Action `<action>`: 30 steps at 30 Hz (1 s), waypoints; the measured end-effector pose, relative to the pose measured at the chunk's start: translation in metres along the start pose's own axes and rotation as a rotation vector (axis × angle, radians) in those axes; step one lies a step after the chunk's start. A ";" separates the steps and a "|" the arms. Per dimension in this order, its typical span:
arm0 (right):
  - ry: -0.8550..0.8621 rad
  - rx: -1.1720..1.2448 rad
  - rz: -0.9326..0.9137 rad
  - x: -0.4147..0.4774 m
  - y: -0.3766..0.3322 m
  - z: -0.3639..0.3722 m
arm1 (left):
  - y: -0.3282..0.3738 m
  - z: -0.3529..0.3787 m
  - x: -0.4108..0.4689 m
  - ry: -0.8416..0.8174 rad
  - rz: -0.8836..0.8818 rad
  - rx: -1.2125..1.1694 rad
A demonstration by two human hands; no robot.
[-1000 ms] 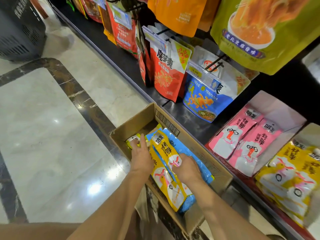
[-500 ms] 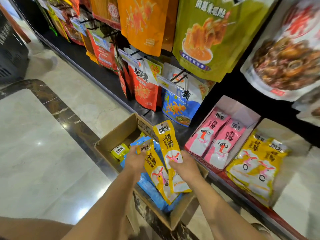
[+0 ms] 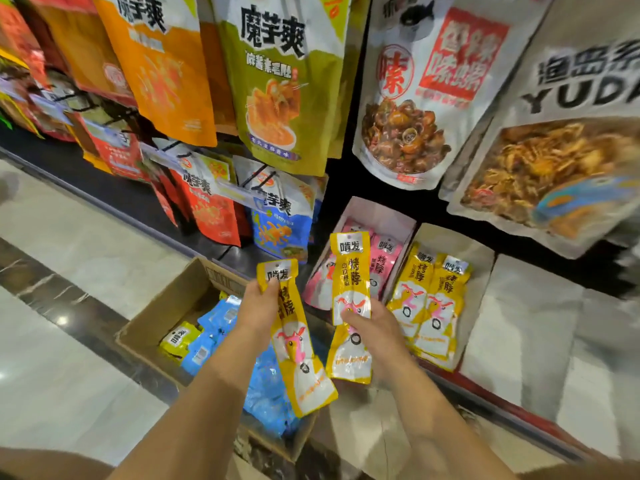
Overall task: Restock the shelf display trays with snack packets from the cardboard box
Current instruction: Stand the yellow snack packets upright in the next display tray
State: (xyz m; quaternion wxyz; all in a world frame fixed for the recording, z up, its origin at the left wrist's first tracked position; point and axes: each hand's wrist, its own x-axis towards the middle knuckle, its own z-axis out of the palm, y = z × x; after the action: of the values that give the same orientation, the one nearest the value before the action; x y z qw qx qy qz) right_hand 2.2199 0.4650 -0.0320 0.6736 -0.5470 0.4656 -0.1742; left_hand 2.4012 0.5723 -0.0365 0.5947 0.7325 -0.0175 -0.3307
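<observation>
- The lower yellow packet (image 3: pixel 298 341) hangs tilted over the right end of the cardboard box (image 3: pixel 166 313), with its printed face to the camera and its top edge up.
- The left hand (image 3: pixel 258 306) grasps this packet near its top. The fingers are wrapped behind it and the thumb lies across the front.
- The upper yellow packet (image 3: pixel 349 306) is held nearly upright just right of the box and higher than the first. The two packets do not touch.
- The right hand (image 3: pixel 375 330) grips it at mid-length, thumb on the front and fingers behind.
- The box sits open on the marble floor (image 3: pixel 69 254). Inside are blue packets (image 3: pixel 266 393) and, towards its left end, a small yellow-green packet (image 3: pixel 178 341).
- Right of the box, on the low shelf, a white display tray (image 3: pixel 391 216) holds pink packets (image 3: pixel 384 268). The upper yellow packet overlaps the view of it.
- Further right of the box, a second tray (image 3: pixel 481 271) holds matching yellow packets (image 3: pixel 429 306) lying side by side.
- Furthest right of the box is a third white tray (image 3: pixel 519 323), which is blurred.
- Just behind the box hang a red konjac bag (image 3: pixel 207 209) and a blue konjac bag (image 3: pixel 280 220).
- Higher above the box hang an orange bag (image 3: pixel 162 64), a green konjac bag (image 3: pixel 277 81), a white snail-snack bag (image 3: pixel 422 91) and a white bag lettered YUDA (image 3: pixel 554 150).
</observation>
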 end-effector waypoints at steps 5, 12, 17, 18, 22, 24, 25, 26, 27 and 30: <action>0.150 0.092 0.044 -0.002 0.007 -0.049 | -0.044 0.051 0.046 -0.131 -0.030 0.191; 0.292 0.197 0.048 -0.010 0.014 -0.116 | 0.008 0.128 -0.032 -0.352 0.016 0.214; 0.397 0.277 0.096 -0.015 0.025 -0.160 | -0.002 0.174 -0.038 -0.431 0.037 0.186; 0.407 0.295 0.100 -0.016 0.027 -0.166 | -0.003 0.184 -0.037 -0.428 0.049 0.194; 0.458 0.374 0.107 -0.019 0.034 -0.189 | -0.006 0.224 -0.034 -0.449 0.103 0.318; 0.464 0.400 0.112 -0.021 0.035 -0.199 | -0.003 0.241 -0.036 -0.453 0.098 0.365; 0.471 0.408 0.118 -0.021 0.036 -0.204 | -0.003 0.250 -0.035 -0.465 0.093 0.377; 0.485 0.410 0.126 -0.020 0.036 -0.209 | -0.002 0.259 -0.036 -0.481 0.083 0.387; 0.495 0.406 0.131 -0.020 0.036 -0.214 | -0.002 0.268 -0.033 -0.485 0.089 0.408; 0.511 0.425 0.140 -0.019 0.037 -0.225 | -0.003 0.292 -0.027 -0.485 0.111 0.476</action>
State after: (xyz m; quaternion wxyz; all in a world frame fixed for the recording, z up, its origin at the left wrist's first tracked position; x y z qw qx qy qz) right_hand 2.0160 0.3623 -0.0501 0.6445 -0.2995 0.6091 -0.3521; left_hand 2.2311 0.3333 -0.0486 0.4027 0.7487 -0.2751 -0.4490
